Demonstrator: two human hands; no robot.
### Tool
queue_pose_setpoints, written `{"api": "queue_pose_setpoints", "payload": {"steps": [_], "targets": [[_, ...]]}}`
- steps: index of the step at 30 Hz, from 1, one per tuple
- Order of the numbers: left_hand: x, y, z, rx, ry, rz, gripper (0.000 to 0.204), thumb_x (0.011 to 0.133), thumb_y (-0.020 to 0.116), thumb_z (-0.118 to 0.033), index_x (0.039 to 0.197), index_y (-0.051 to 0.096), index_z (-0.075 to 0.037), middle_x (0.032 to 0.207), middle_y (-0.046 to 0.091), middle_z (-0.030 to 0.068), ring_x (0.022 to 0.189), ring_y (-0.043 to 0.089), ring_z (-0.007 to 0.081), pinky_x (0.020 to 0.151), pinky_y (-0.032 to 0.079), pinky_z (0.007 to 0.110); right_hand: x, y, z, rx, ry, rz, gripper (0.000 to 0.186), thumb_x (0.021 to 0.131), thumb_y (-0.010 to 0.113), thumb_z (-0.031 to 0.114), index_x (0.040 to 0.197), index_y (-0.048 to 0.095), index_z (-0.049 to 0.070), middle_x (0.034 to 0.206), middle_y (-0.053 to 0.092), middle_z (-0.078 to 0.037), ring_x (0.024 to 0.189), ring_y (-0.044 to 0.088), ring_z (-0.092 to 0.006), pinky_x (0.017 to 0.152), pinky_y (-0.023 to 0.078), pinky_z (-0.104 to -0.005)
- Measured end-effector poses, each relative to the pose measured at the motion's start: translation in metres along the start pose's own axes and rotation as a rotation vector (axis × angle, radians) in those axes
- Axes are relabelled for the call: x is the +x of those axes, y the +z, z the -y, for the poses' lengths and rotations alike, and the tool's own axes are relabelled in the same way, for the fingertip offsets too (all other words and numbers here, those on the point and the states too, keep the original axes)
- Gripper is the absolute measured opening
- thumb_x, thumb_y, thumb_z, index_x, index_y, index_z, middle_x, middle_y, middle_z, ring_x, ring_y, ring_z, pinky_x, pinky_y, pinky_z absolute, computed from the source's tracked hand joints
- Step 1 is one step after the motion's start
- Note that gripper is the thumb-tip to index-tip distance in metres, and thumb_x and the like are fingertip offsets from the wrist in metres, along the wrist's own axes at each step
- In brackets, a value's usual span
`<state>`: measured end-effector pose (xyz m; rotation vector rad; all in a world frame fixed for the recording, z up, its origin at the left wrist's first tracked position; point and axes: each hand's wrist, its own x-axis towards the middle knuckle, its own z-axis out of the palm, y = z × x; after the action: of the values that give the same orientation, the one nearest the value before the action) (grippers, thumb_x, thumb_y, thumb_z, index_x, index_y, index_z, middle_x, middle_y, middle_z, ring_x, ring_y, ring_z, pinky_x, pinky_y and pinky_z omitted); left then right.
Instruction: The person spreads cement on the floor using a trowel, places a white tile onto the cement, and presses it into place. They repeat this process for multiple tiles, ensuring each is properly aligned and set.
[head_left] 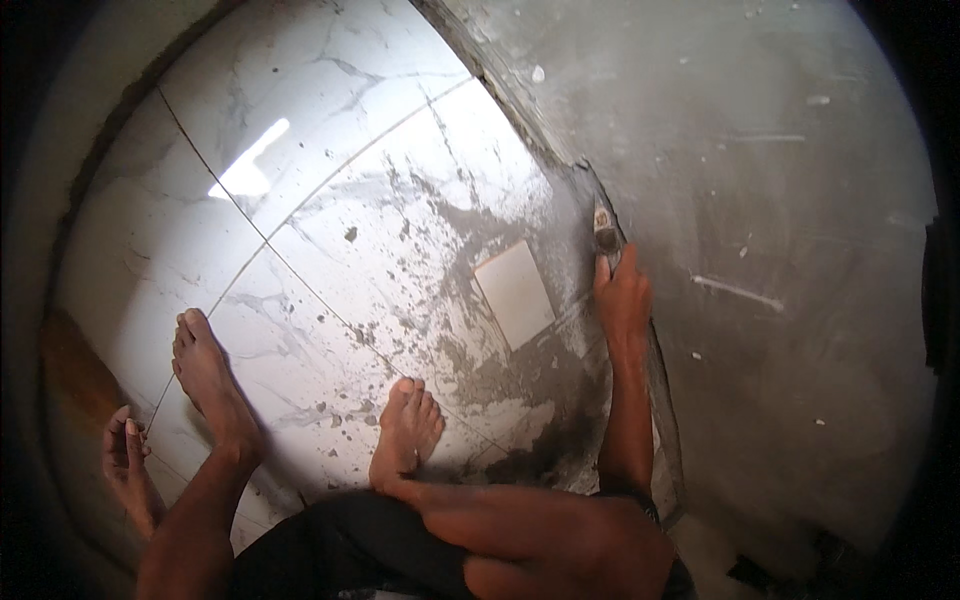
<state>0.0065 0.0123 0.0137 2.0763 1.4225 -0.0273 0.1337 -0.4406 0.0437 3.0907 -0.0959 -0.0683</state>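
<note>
Along the foot of the grey wall on the right, my right hand (625, 295) is closed round a small trowel-like hand tool (604, 228). Its worn, pale end points away from me, close to the joint between wall and floor; I cannot make out the whole blade. At the far left, my left hand (128, 465) hangs with loosely bent fingers and the thumb apart, and nothing shows in it. Just beyond it lies a blurred orange-brown thing (80, 365), perhaps a broom head. A small cream tile piece (516, 295) lies on the floor left of my right hand.
White marbled floor tiles (330, 230) carry grey wet cement smears (560, 430) and scattered crumbs. My bare feet (208, 375) rest on them. A rough edge of mortar (520, 125) runs along the bare grey wall (780, 220). Light reflects off the tiles at the far left.
</note>
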Motion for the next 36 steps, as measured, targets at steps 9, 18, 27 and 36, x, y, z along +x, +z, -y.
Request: {"api": "queue_pose_setpoints", "payload": {"steps": [9, 18, 27, 36], "targets": [[-0.001, -0.004, -0.006, 0.000, -0.079, 0.069, 0.063, 0.101, 0.035, -0.050, 0.129, 0.052, 0.004, 0.121, 0.056, 0.0213, 0.111, 0.051, 0.0333, 0.101, 0.036, 0.045, -0.004, -0.003, -0.001, -0.035, 0.031, 0.071, 0.030, 0.085, 0.067, 0.011, 0.108, 0.052, -0.002, 0.078, 0.063, -0.029, 0.071, 0.064, -0.0479, 0.059, 0.050, -0.0518], [-0.006, 0.002, -0.004, -0.031, -0.081, 0.053, 0.060, 0.100, 0.034, -0.046, 0.128, 0.054, 0.004, 0.127, 0.056, 0.0216, 0.117, 0.048, 0.0356, 0.104, 0.033, 0.046, 0.007, 0.005, -0.002, -0.037, -0.018, 0.064, 0.032, 0.088, 0.071, 0.028, 0.101, 0.051, 0.006, 0.073, 0.064, -0.020, 0.067, 0.067, -0.0413, 0.056, 0.054, -0.0488], [-0.034, -0.010, -0.036, -0.236, -0.168, 0.149, 0.054, 0.100, 0.035, -0.041, 0.121, 0.056, 0.003, 0.119, 0.058, 0.0188, 0.103, 0.053, 0.0306, 0.095, 0.042, 0.043, 0.001, 0.014, -0.003, -0.021, -0.091, 0.040, 0.031, 0.091, 0.069, 0.032, 0.100, 0.051, 0.008, 0.072, 0.067, -0.016, 0.066, 0.069, -0.0371, 0.053, 0.054, -0.0483], [-0.043, -0.007, -0.029, -0.210, -0.049, 0.140, 0.058, 0.102, 0.030, -0.042, 0.128, 0.052, 0.004, 0.121, 0.056, 0.0198, 0.107, 0.054, 0.0309, 0.097, 0.043, 0.044, -0.017, 0.016, -0.003, 0.046, -0.153, -0.029, 0.036, 0.086, 0.073, 0.033, 0.100, 0.050, 0.009, 0.072, 0.067, -0.017, 0.065, 0.069, -0.0397, 0.054, 0.055, -0.0516]]}}
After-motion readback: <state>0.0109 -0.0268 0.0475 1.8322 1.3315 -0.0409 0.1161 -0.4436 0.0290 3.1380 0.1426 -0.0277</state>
